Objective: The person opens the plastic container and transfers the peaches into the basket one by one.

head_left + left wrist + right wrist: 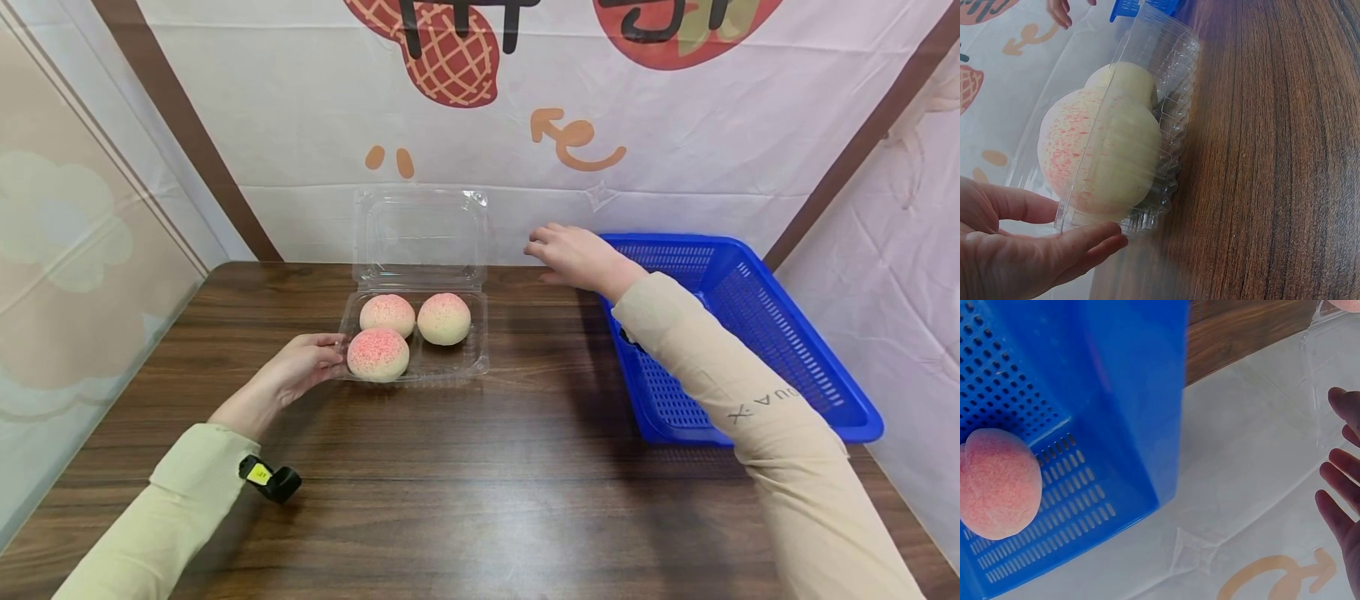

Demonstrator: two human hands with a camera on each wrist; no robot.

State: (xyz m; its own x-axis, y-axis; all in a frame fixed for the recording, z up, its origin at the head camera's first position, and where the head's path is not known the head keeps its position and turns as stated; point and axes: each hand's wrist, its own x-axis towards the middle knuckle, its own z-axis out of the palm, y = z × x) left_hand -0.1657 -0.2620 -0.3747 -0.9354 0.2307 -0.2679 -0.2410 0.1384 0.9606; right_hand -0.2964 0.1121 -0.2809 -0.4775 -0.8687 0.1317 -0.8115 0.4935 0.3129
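A clear plastic clamshell box (480, 333) lies on the table with its lid (420, 233) raised against the back cloth. Three pink-speckled, cream-coloured peaches sit inside: one front left (378, 354), one back left (387, 316), one back right (444, 318). My left hand (303, 367) pinches the box's left rim; in the left wrist view its thumb and fingers (1094, 240) lie on either side of that edge. Between box and basket, my right hand (573, 254) is in the air, holding nothing, its fingers spread apart in the right wrist view (1344, 469).
A blue perforated plastic basket (810, 317) stands on the right of the wooden table (450, 492), partly hidden by my right sleeve. One pink peach (1000, 484) lies in it, seen in the right wrist view. A printed cloth (300, 100) hangs directly behind the table.
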